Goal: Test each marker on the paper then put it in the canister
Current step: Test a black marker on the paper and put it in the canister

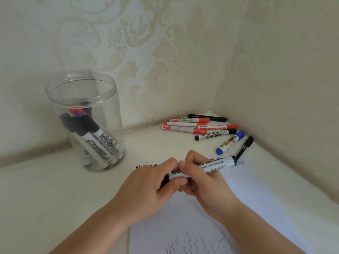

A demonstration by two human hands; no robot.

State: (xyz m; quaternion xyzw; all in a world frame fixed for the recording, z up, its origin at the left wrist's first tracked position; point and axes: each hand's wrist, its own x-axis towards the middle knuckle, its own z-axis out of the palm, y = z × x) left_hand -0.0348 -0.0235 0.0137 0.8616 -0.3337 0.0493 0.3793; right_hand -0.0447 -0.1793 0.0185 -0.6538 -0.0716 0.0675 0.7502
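Over the near middle of the table (45, 189), from my head camera, both my hands meet above the sheet of paper (256, 208); my left hand (146, 187) curls its fingers round the black cap end of a white-barrelled marker (216, 165), and my right hand (200, 180) pinches the barrel just beside it, thumbs nearly touching; the marker lies almost level, its far black end pointing toward the right edge, above a black smudge on the paper's far corner; wavy test lines (198, 244) mark the paper's near edge. Toward the far left of the table stands the clear canister (82, 92), upright and uncapped, with several markers leaning inside it, caps up; at the far right corner, against the patterned wall (146, 52), lies a loose pile of markers (203, 128), red, black and blue, well apart from the canister.
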